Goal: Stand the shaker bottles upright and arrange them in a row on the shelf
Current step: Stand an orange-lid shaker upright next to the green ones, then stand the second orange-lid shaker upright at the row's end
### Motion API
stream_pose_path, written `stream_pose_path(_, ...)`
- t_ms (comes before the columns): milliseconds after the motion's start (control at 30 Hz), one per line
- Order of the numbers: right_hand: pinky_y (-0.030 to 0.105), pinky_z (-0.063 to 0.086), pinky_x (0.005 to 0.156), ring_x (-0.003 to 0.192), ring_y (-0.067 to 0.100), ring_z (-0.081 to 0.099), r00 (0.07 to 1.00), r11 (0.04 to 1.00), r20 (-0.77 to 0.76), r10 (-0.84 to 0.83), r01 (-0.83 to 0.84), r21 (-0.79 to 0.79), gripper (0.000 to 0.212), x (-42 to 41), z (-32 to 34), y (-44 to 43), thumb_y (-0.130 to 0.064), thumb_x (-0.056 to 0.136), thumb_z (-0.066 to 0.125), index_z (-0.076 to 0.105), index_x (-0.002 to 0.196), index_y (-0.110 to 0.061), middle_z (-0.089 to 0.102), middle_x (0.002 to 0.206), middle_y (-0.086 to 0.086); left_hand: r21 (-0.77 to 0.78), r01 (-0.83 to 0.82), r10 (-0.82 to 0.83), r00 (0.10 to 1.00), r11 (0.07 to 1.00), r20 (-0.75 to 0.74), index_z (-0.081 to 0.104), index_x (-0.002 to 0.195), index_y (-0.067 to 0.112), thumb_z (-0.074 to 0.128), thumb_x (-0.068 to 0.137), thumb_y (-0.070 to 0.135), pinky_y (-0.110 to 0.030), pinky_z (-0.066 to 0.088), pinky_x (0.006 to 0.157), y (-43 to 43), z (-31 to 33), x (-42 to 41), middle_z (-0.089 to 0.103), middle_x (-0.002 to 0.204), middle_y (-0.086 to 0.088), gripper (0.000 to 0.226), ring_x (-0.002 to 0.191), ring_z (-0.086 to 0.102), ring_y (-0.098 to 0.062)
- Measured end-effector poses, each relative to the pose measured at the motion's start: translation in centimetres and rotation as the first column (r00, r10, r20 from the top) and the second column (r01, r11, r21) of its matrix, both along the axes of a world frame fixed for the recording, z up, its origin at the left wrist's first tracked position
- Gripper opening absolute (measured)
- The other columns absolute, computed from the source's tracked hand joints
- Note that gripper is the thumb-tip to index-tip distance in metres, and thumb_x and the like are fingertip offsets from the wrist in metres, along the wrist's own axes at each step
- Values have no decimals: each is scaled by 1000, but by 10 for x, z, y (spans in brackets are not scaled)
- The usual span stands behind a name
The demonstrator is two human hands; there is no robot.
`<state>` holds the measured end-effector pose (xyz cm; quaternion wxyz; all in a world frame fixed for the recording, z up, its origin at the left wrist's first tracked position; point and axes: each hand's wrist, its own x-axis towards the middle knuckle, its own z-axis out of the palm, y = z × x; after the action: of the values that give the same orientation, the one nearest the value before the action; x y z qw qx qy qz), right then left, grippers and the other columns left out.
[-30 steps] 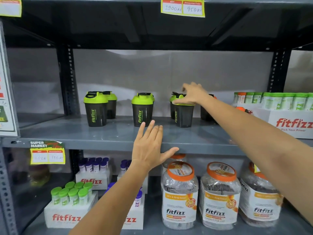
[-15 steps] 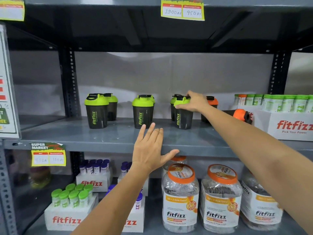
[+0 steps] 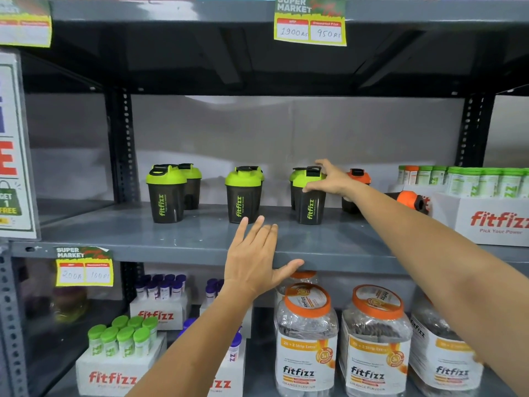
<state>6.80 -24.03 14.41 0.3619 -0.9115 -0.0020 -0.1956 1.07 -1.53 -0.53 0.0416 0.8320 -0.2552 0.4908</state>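
Black shaker bottles stand on the grey middle shelf (image 3: 186,239). Green-lidded ones form three front-and-back pairs: left front (image 3: 166,196), middle front (image 3: 243,196), right front (image 3: 310,207). My right hand (image 3: 335,181) grips the right front bottle from its right side just under the lid, thumb on the front, index finger raised behind the cap. The bottle stands upright, logo facing me. Behind my wrist an orange-lidded shaker (image 3: 359,177) stands upright. Another orange-lidded shaker (image 3: 409,200) lies on its side. My left hand (image 3: 254,262) rests flat on the shelf's front edge, holding nothing.
A white box (image 3: 486,219) of green-capped tubes fills the shelf's right end. Below stand large orange-lidded jars (image 3: 306,339) and boxes of tubes (image 3: 120,365). A black upright post (image 3: 123,144) bounds the left side. Price tags hang on the shelf edges.
My right hand turned the right front green-lidded bottle so its logo faces forward, then slid from the top of the lid to its right side. My left hand stayed on the shelf edge.
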Motion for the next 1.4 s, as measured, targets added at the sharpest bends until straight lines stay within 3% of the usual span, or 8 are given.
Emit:
stream_pose_path(200, 37, 36, 109, 136, 31, 42, 989, 963, 12, -145, 143, -230, 91, -31, 20, -40, -44, 73, 79, 33, 146, -14, 41, 150, 14, -57, 28, -29, 999, 998, -22, 68, 114, 7, 24, 86, 73, -47, 25, 111, -3, 1, -5, 71, 112, -7, 85, 120, 58, -23)
stream_pose_path(300, 41, 46, 101, 125, 37, 51, 922, 737, 71, -380, 348, -580, 79, -51, 26, -72, -52, 74, 73, 50, 131, -3, 54, 137, 20, -107, 24, -29, 998, 994, -52, 66, 117, 8, 18, 87, 74, -48, 20, 114, -13, 8, -10, 69, 117, -7, 87, 127, 51, -23)
stream_pose_path(400, 48, 46, 100, 124, 36, 53, 820, 499, 75, -568, 415, -760, 86, -63, 16, -93, -65, 63, 71, 53, 127, -11, 57, 135, 14, 24, 68, -67, 997, 997, -43, 61, 123, 2, 20, 86, 74, -51, 17, 115, -37, 20, -16, 64, 124, -12, 91, 136, 40, -26)
stream_pose_path(567, 57, 32, 106, 128, 33, 50, 714, 344, 8, -700, 346, -873, 91, -67, -4, -105, -68, 63, 70, 46, 135, -18, 55, 137, 7, 132, 142, -136, 989, 981, -52, 57, 125, -2, 27, 84, 75, -51, 11, 115, -89, 23, -27, 62, 125, -14, 93, 137, 37, -29)
stream_pose_path(767, 51, 37, 99, 114, 26, 57, 795, 200, 54, -605, 216, -956, 77, -67, -1, -116, -51, 59, 79, 54, 124, -20, 60, 122, 2, 109, 113, -108, 993, 988, -53, 56, 127, -2, 23, 83, 78, -50, 13, 116, -94, 18, -23, 61, 126, -14, 97, 136, 39, -29)
stream_pose_path(1133, 53, 13, 118, 138, 28, 35, 974, -435, 166, -154, 84, -896, 59, -57, 14, -105, -8, 87, 61, 42, 140, -25, 38, 148, 5, 136, 91, -84, 995, 986, -58, 49, 134, -3, 17, 83, 79, -47, 12, 118, -95, 18, -25, 57, 133, -14, 101, 140, 33, -28)
stream_pose_path(1300, 41, 52, 92, 96, 26, 66, 984, -588, 156, 90, 178, -789, 36, -46, 4, -98, -13, 60, 83, 70, 92, -23, 68, 108, 3, 155, 66, -55, 996, 986, -71, 46, 136, -2, 14, 83, 79, -49, 9, 119, -94, 19, -27, 55, 136, -14, 102, 142, 29, -28)
stream_pose_path(1400, 40, 55, 81, 95, 27, 66, 979, -578, 159, 125, 202, -790, 32, -42, -2, -104, -9, 63, 80, 70, 92, -20, 69, 107, 6, 153, 69, -58, 996, 986, -71, 49, 134, -3, 15, 83, 79, -49, 9, 119, -94, 19, -28, 56, 134, -14, 102, 140, 32, -28)
